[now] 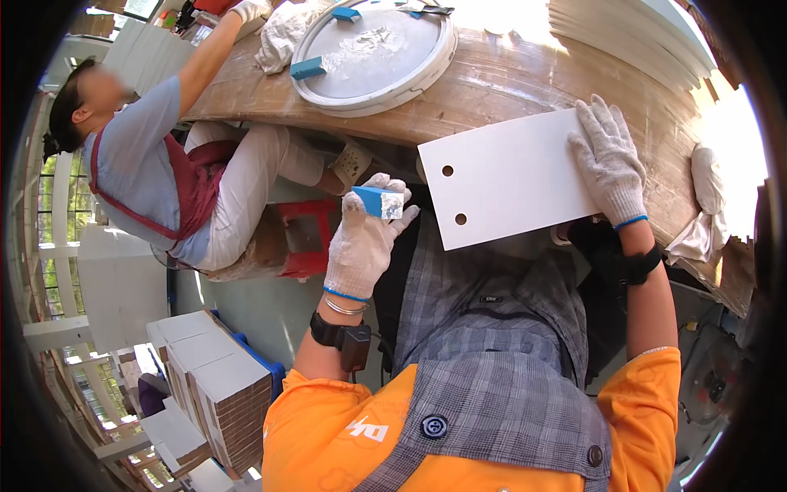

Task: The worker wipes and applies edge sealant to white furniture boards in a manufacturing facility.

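Observation:
Both my hands wear white knit gloves with blue cuffs. My left hand (365,238) is closed round a small blue block (377,202), whose right end is smeared with white paste. It is held up in front of the table's near edge, apart from the board. A white rectangular board (512,176) with two round holes near its left end lies partly on the table and juts over the edge toward me. My right hand (608,156) rests flat, fingers stretched out, on the board's right end.
On the wooden table (492,78) stands a round white lid-like tray (373,102) with white paste and blue blocks. Stacked white boards (635,41) stand far right, a bundled cloth (707,193) below them. A co-worker (156,156) sits at left; stacked panels (217,377) stand on the floor.

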{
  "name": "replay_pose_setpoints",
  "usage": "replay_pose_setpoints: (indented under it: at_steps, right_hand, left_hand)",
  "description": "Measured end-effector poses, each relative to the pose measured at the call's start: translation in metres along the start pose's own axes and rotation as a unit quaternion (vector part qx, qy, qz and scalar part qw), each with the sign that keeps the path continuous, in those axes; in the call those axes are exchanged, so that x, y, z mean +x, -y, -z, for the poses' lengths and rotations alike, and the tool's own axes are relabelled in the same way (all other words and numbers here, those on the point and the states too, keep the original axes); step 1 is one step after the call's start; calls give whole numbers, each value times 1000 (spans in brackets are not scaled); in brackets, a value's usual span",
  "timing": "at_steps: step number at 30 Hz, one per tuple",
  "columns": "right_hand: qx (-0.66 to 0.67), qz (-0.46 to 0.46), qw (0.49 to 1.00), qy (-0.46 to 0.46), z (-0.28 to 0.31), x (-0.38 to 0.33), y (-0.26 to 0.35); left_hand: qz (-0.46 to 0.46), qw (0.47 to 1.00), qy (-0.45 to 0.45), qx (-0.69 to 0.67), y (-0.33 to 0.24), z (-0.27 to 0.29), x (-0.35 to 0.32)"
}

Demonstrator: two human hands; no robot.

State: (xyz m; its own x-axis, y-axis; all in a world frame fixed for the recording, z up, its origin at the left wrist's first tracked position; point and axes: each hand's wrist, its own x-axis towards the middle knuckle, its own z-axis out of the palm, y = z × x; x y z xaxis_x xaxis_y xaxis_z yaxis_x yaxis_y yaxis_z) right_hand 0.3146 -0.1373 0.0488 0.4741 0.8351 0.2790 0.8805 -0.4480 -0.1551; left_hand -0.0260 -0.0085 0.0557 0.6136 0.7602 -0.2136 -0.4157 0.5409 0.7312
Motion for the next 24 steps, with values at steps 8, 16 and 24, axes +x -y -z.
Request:
replay_pose_setpoints:
  at_steps: [8, 16, 24]
  right_hand:
    - [-4, -6, 1000, 20, 3, 2, 4]
    - [-47, 66, 996, -47, 22, -5, 40]
    - [452, 121, 846, 254, 43, -30, 147]
  left_hand:
    - [71, 990, 116, -44, 20, -3, -6]
    - [124, 987, 79, -72, 27, -11, -1]
    - [139, 983, -5, -117, 16, -56, -8]
